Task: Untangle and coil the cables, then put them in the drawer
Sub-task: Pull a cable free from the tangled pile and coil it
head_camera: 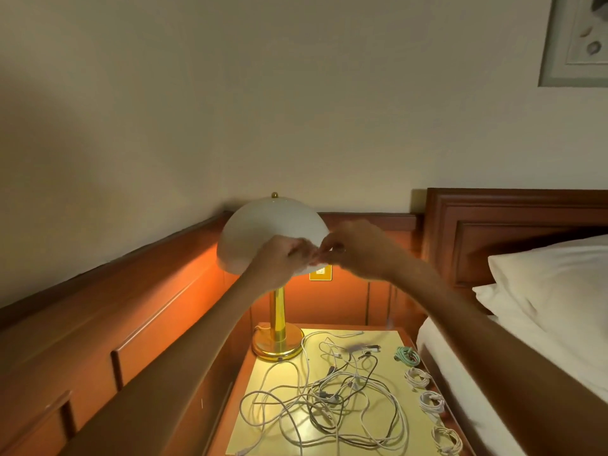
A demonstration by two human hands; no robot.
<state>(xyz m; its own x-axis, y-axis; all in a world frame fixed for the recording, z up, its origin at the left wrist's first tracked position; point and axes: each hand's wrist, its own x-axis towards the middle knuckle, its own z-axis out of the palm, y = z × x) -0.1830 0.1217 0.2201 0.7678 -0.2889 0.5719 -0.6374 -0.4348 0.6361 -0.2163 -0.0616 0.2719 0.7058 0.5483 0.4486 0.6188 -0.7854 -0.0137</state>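
Note:
Both my hands are raised in front of the lamp shade, fingertips meeting. My left hand (283, 258) and my right hand (355, 248) pinch the same small pale piece of cable (316, 258) between them; it is blurred and mostly hidden by my fingers. Below, a loose tangle of white, grey and black cables (329, 396) sprawls over the yellow top of the nightstand (394, 340). Along its right edge lie several coiled cables in a row: a teal coil (407, 356) farthest back, then white coils (432, 403). No drawer shows.
A brass table lamp (278, 337) with a white dome shade (263, 232) stands at the back left of the nightstand, right behind my hands. Wooden wall panelling (148, 307) runs along the left. A bed with a white pillow (552, 284) and a headboard (493, 218) borders the right.

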